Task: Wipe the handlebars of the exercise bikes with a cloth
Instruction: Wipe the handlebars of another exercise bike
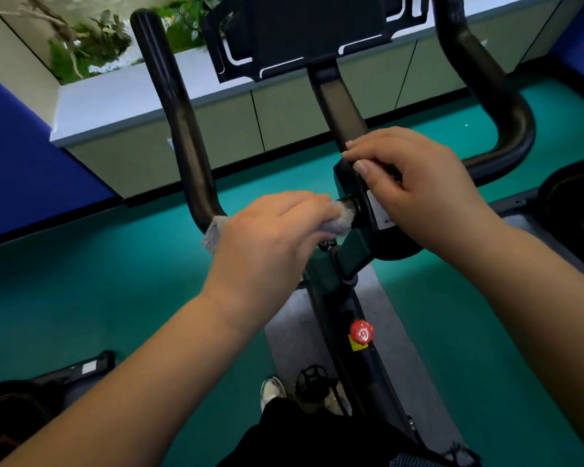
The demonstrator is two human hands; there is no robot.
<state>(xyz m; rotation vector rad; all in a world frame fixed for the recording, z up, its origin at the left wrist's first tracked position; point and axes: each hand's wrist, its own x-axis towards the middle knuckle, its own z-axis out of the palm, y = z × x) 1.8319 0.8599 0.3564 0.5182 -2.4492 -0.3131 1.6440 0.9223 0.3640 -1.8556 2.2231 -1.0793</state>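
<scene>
A black handlebar (179, 123) curves up on the left, and its other arm (499, 106) rises on the right of the exercise bike. My left hand (270, 237) grips a grey cloth (343, 215) wrapped around the lower left bar, close to the centre clamp. Cloth also pokes out at the hand's left side. My right hand (415, 187) rests on the centre clamp (351, 183) with fingers curled over it, just right of the cloth. Most of the cloth is hidden under my left hand.
A black tablet holder (304, 32) stands above the stem. A red knob (361, 331) sits on the frame below. Other bikes lie at the lower left (31, 389) and the right (573, 203). A low cabinet ledge (149, 96) with plants runs behind, over a green floor.
</scene>
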